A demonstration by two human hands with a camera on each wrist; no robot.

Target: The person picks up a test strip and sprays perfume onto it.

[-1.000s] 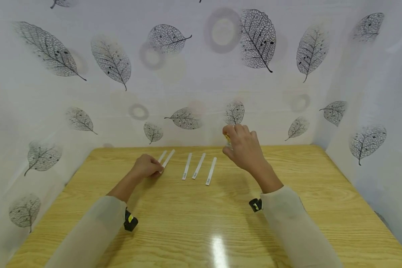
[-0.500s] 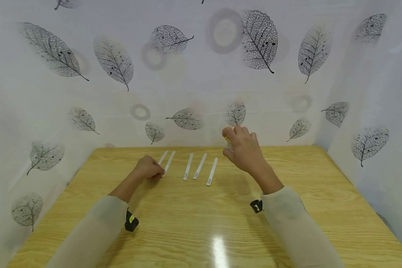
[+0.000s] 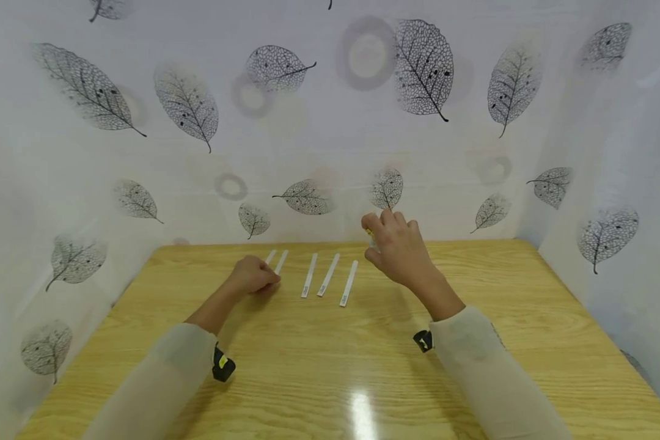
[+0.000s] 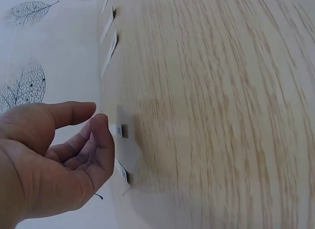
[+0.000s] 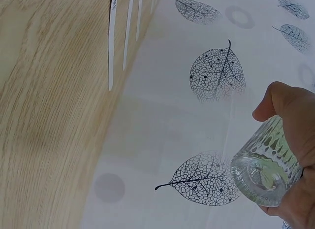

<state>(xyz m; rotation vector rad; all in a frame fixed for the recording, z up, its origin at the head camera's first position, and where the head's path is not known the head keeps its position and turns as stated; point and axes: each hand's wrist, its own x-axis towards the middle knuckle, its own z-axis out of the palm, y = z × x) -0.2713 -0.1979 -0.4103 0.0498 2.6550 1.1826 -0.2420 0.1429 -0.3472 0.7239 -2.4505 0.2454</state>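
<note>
My left hand (image 3: 253, 275) hovers beside two white paper strips, hiding the near end of the right-hand one (image 3: 282, 261). In the left wrist view its thumb and forefinger are bent towards each other with a small gap, and nothing shows between them. My right hand (image 3: 400, 252), raised near the back edge of the table, grips a small clear glass bottle (image 5: 266, 162) with ribbed sides and a pale green tint. The hand hides its top. Between the hands lie three more strips: one at left (image 3: 310, 276), one in the middle (image 3: 329, 275) and one at right (image 3: 349, 283), printed at the near ends.
The wood-grain table (image 3: 308, 354) reaches back to a white cloth backdrop (image 3: 319, 134) printed with dark leaves, which also hangs along both sides. A black wrist camera (image 3: 223, 363) sits by the left cuff and another (image 3: 423, 341) by the right.
My left hand has left the near end of the strip it was touching and shifted slightly right. The right hand stays almost in place, still holding the bottle.
</note>
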